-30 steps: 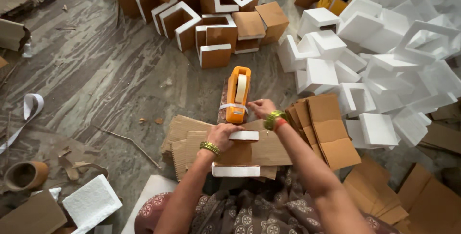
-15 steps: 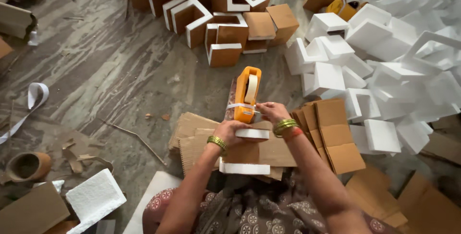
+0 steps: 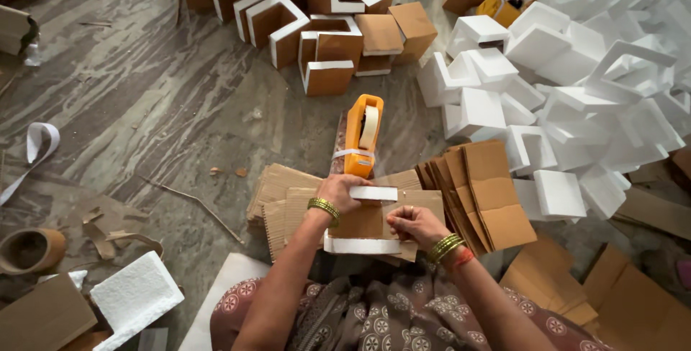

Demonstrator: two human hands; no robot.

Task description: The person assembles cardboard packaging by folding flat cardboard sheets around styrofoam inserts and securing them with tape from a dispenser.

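Our left hand (image 3: pixel 344 191) and right hand (image 3: pixel 412 223) both grip the foam-and-cardboard piece (image 3: pixel 363 221), lying sideways just below the orange tape dispenser (image 3: pixel 362 135).

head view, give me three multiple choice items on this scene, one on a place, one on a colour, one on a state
1. Where does the tape dispenser stand?
A. on the floor just beyond the hands
B. in the person's lap
C. on top of the white foam pile

2. What colour is the tape dispenser's body?
A. blue
B. orange
C. black

3. What are the hands doing with the foam piece with cardboard?
A. both rest on it
B. only one touches it
C. neither touches it

Answers:
1 A: it sits upright on the grey floor past the cardboard stack.
2 B: its body is plainly orange around a pale tape roll.
3 A: the left hand grips the far edge and the right hand presses the near right side.
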